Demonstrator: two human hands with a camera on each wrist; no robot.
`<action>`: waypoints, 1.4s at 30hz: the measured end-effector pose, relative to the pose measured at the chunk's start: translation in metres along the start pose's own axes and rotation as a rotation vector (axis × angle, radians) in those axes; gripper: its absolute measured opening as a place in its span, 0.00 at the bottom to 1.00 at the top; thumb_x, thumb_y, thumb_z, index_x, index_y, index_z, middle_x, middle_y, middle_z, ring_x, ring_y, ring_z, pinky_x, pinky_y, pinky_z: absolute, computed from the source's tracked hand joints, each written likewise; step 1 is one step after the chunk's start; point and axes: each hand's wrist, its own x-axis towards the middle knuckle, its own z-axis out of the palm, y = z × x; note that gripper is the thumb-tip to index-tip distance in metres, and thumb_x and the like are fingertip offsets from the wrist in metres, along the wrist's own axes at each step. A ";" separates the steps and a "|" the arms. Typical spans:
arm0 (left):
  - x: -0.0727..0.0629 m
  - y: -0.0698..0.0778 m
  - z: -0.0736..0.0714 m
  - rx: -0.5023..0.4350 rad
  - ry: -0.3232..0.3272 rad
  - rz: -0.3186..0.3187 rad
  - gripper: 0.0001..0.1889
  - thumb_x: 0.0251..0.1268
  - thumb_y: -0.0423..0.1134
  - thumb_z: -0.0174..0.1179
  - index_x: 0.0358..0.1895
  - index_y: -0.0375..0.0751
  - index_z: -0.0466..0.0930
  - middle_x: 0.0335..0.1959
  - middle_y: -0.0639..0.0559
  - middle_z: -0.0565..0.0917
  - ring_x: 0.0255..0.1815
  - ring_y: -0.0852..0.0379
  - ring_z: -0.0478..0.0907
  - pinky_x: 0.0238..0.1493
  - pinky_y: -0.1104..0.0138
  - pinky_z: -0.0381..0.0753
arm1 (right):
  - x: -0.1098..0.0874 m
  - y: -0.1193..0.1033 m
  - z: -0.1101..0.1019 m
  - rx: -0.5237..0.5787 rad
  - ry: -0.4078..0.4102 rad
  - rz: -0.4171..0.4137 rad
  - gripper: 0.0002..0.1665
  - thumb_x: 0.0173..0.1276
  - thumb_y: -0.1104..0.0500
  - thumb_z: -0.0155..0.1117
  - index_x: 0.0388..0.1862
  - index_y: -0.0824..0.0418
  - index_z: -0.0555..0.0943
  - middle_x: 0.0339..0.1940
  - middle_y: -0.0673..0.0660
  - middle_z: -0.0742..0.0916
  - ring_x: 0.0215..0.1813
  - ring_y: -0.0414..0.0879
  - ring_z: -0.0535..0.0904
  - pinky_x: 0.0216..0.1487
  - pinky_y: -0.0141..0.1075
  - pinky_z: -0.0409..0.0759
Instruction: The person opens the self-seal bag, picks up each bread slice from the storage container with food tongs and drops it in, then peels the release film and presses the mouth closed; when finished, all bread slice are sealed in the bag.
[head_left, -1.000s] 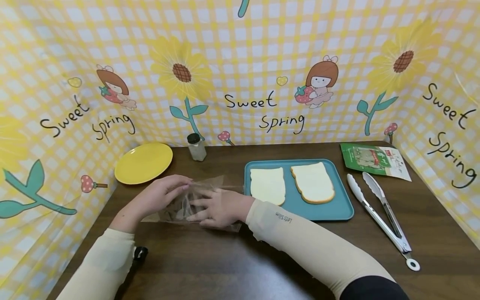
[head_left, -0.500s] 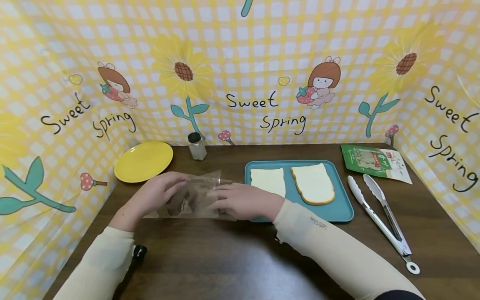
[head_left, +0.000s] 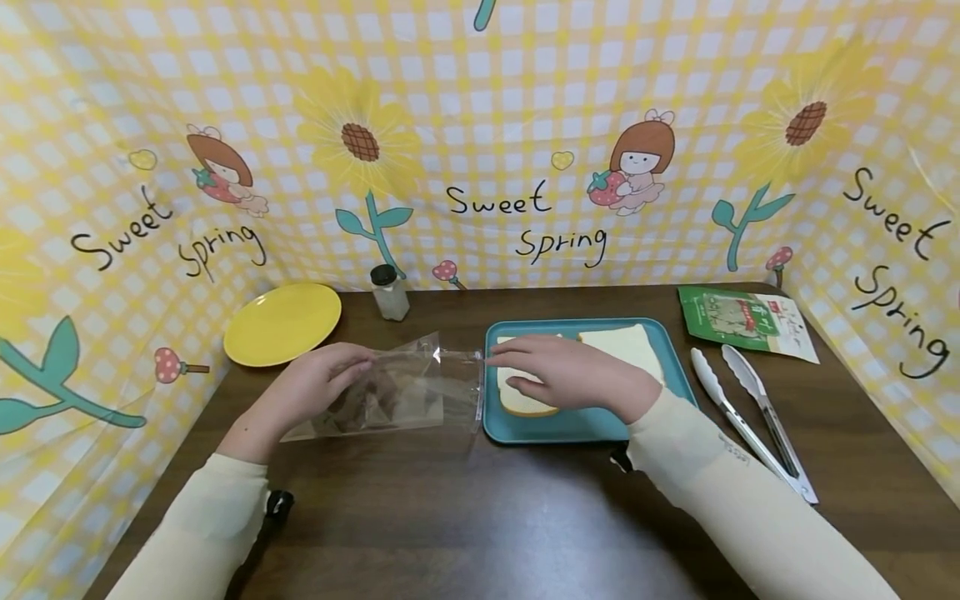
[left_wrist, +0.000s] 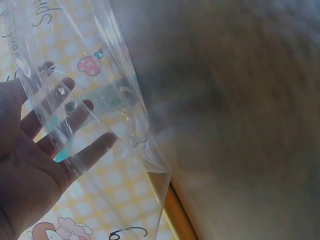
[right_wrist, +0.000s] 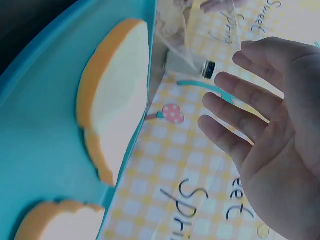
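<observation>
Both hands are spread wide of each other here, neither one clenched. The left hand (head_left: 315, 387) is at the far-left end of the clear plastic bag (head_left: 405, 392), its fingers apart and showing through the film in the left wrist view; whether they lie inside or behind it, I can't tell. The bag itself lies over the bench (head_left: 480, 517), crinkled and glinting, its right end just beside the blue tray (head_left: 570, 427).

Across to the right hand (head_left: 577, 375): fingers extended, nothing in its grasp, reaching over that tray with the fingertips pointing back towards the bag. Under it sits one bread slice (head_left: 517, 406), partly covered from the head view; a second slice (head_left: 630, 346) lies to its right, partly hidden too.

Out to the right, the tongs (head_left: 765, 400) lie with arms apart, their lower end hidden by the sleeve, and a green-and-white packet (head_left: 742, 321) rests beyond them. At the back left, there's the yellow plate (head_left: 283, 325), with a black-capped jar (head_left: 390, 296) standing upright to its right.
</observation>
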 end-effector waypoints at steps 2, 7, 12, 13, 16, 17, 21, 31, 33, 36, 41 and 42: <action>0.000 0.000 0.000 -0.003 -0.002 -0.008 0.15 0.85 0.47 0.57 0.62 0.50 0.86 0.59 0.51 0.90 0.60 0.49 0.88 0.60 0.46 0.86 | -0.008 0.003 -0.003 0.014 0.001 0.036 0.28 0.86 0.50 0.58 0.80 0.55 0.74 0.81 0.57 0.78 0.83 0.55 0.72 0.82 0.54 0.72; -0.001 0.001 0.000 -0.002 -0.003 -0.011 0.15 0.85 0.47 0.57 0.63 0.50 0.86 0.59 0.51 0.90 0.60 0.49 0.88 0.60 0.46 0.86 | -0.025 0.009 0.000 0.022 0.036 0.125 0.30 0.85 0.49 0.60 0.81 0.55 0.73 0.79 0.57 0.79 0.81 0.56 0.74 0.81 0.56 0.72; -0.001 0.002 0.000 0.008 -0.006 -0.012 0.14 0.85 0.45 0.58 0.63 0.50 0.86 0.59 0.51 0.90 0.61 0.49 0.87 0.61 0.46 0.85 | -0.046 0.013 0.004 0.019 0.123 0.237 0.32 0.84 0.48 0.61 0.81 0.57 0.73 0.76 0.59 0.82 0.77 0.58 0.78 0.78 0.59 0.75; -0.001 0.003 0.000 0.009 -0.006 -0.013 0.14 0.85 0.44 0.58 0.63 0.50 0.86 0.59 0.51 0.90 0.61 0.49 0.87 0.61 0.46 0.85 | -0.051 0.015 0.005 0.024 0.143 0.264 0.32 0.84 0.48 0.61 0.81 0.57 0.73 0.76 0.60 0.82 0.76 0.59 0.78 0.77 0.59 0.75; -0.001 0.004 0.000 0.008 -0.007 -0.015 0.13 0.84 0.43 0.59 0.63 0.49 0.87 0.58 0.51 0.91 0.61 0.49 0.88 0.61 0.45 0.85 | -0.067 0.020 0.006 0.067 0.192 0.337 0.32 0.84 0.49 0.61 0.81 0.59 0.72 0.76 0.62 0.82 0.76 0.61 0.78 0.76 0.60 0.76; -0.001 0.004 0.000 0.010 -0.007 -0.015 0.13 0.83 0.42 0.60 0.63 0.49 0.87 0.58 0.51 0.91 0.61 0.48 0.88 0.61 0.45 0.85 | -0.072 0.022 0.006 0.085 0.202 0.360 0.33 0.84 0.49 0.61 0.81 0.59 0.72 0.76 0.62 0.81 0.77 0.61 0.78 0.76 0.60 0.76; -0.001 0.005 -0.001 0.026 -0.010 -0.017 0.14 0.84 0.42 0.60 0.63 0.48 0.86 0.59 0.50 0.90 0.62 0.47 0.87 0.63 0.44 0.84 | -0.095 0.027 0.005 0.124 0.223 0.437 0.32 0.85 0.49 0.60 0.81 0.61 0.71 0.77 0.64 0.80 0.75 0.63 0.79 0.73 0.61 0.78; -0.003 0.006 -0.002 0.070 0.011 -0.010 0.15 0.84 0.42 0.59 0.64 0.43 0.86 0.60 0.46 0.90 0.64 0.44 0.86 0.65 0.43 0.83 | -0.147 0.041 0.003 0.137 0.282 0.550 0.32 0.85 0.49 0.59 0.78 0.64 0.72 0.75 0.67 0.82 0.68 0.63 0.83 0.69 0.65 0.79; -0.003 0.006 -0.001 0.084 0.015 -0.002 0.15 0.84 0.42 0.59 0.64 0.43 0.86 0.60 0.46 0.90 0.63 0.44 0.86 0.65 0.43 0.83 | -0.156 0.044 0.003 0.131 0.290 0.555 0.32 0.85 0.49 0.60 0.78 0.66 0.72 0.67 0.67 0.85 0.61 0.62 0.85 0.62 0.60 0.83; -0.002 0.005 0.000 0.099 0.022 0.003 0.15 0.84 0.42 0.58 0.64 0.43 0.86 0.60 0.46 0.90 0.63 0.43 0.87 0.64 0.43 0.84 | -0.169 0.049 0.002 0.136 0.278 0.583 0.33 0.86 0.48 0.58 0.79 0.67 0.71 0.66 0.68 0.85 0.61 0.63 0.84 0.61 0.61 0.82; -0.002 0.006 -0.001 0.108 0.031 -0.002 0.15 0.84 0.41 0.59 0.64 0.41 0.86 0.60 0.44 0.90 0.62 0.43 0.87 0.63 0.43 0.84 | -0.189 0.057 0.003 0.128 0.237 0.659 0.37 0.86 0.44 0.55 0.80 0.67 0.68 0.76 0.74 0.77 0.74 0.73 0.74 0.68 0.70 0.75; -0.002 0.006 -0.001 0.107 0.031 -0.005 0.16 0.84 0.41 0.59 0.64 0.41 0.86 0.60 0.44 0.90 0.62 0.42 0.87 0.63 0.42 0.84 | -0.192 0.058 0.005 0.124 0.231 0.671 0.37 0.87 0.44 0.55 0.81 0.67 0.68 0.76 0.75 0.76 0.76 0.75 0.71 0.69 0.72 0.73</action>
